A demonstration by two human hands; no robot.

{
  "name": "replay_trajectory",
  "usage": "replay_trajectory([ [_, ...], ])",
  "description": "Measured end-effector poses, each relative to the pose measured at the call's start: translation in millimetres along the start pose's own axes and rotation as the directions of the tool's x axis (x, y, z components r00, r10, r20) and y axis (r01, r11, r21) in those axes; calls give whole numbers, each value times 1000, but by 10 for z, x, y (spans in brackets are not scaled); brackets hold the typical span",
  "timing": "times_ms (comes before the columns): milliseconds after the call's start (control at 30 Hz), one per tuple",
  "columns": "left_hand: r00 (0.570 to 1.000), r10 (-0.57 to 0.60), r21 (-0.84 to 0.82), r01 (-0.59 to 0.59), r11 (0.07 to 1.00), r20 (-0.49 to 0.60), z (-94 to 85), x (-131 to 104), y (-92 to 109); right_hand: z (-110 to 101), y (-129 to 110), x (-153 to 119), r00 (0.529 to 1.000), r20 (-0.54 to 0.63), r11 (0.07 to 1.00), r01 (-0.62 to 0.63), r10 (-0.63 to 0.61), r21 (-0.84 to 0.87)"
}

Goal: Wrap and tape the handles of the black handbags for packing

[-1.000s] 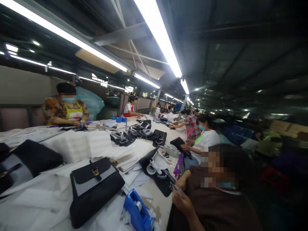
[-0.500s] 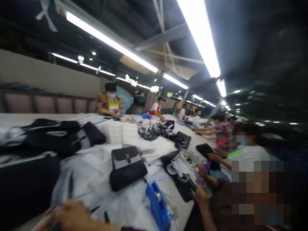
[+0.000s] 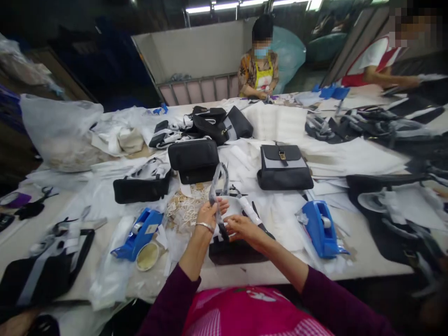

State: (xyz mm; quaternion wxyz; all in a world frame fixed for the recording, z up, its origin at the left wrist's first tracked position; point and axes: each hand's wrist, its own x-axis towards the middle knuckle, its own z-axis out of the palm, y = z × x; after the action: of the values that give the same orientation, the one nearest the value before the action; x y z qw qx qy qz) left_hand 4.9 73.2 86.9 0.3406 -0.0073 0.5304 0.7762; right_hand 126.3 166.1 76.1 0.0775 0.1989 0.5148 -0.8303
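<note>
A black handbag (image 3: 236, 253) lies on the table in front of me. Its looped handle (image 3: 224, 172), wrapped in clear plastic, rises above it. My left hand (image 3: 209, 215) has its thumb closed against the handle, its other fingers partly extended. At the handle's lower black end, my right hand (image 3: 243, 228) pinches with bent fingers. A white-wrapped strap (image 3: 250, 209) lies behind the right hand. Just left of my hands is a pile of white strings with tags (image 3: 187, 205).
Blue tape dispensers stand left (image 3: 139, 234) and right (image 3: 320, 228) of my hands. A roll of tape (image 3: 147, 256) lies beside the left one. Farther back are a grey-and-black bag (image 3: 284, 168), other black bags (image 3: 193, 156) and white padding (image 3: 280, 122). A co-worker (image 3: 261, 70) sits across the table.
My view has swung left and down to the table before me. One blurred hand showed at the lower left earlier; now both hands are at the handbag's handle.
</note>
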Motion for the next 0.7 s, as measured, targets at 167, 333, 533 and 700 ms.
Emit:
replay_trajectory([
  [167, 1000, -23, -18, 22, 1000, -14, -58, -323, -93, 327, 280, -138, 998, -14, 996, 54, -55, -75],
  [333, 986, -151, 112, 159, 981, -76, -149, -571, -9, 223, 327, -373, 928, -8, 761, 301, -373, -575],
  [533, 992, -62, 125, 75, 989, -105, -45, -649, 49, 52, 123, -492, 917, -12, 668, 282, -399, -688],
  [700, 975, 131, 112, -112, 987, -182, 52, -607, 135, 84, 28, -568, 873, -133, 732, 301, -470, -611],
])
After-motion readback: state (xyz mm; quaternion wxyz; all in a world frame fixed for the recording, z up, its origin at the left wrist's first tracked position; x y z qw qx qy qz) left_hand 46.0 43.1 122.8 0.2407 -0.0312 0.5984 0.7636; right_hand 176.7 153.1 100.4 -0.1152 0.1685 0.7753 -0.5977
